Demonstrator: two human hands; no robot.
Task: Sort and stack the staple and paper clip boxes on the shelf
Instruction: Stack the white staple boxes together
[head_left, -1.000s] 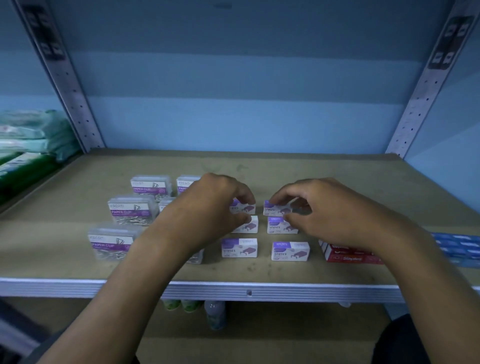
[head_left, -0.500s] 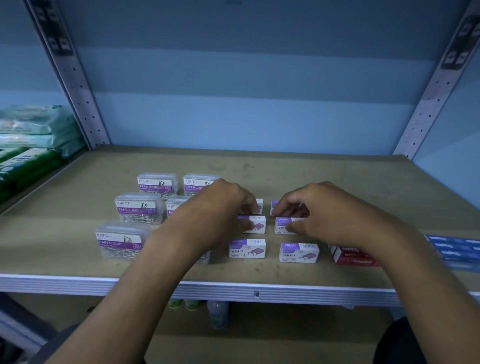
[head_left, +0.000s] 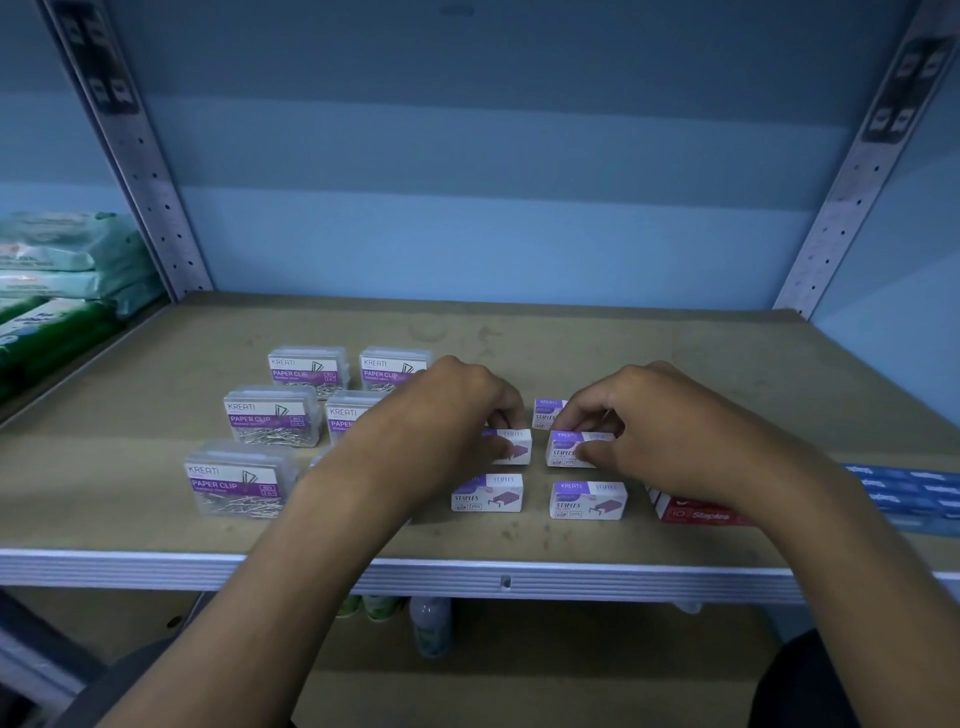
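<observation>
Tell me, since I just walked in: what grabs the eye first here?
Two hands at mid-shelf: left hand and right hand each pinch a small white-and-purple staples box. Left of them stand clear paper clip boxes; a red staples pack lies right.

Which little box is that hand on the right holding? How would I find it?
Look at the tan shelf board, right of the clear paper clip boxes. White and purple staple boxes sit in two columns; it is the middle box of the right column. It alone has the right hand pinching it.
</observation>
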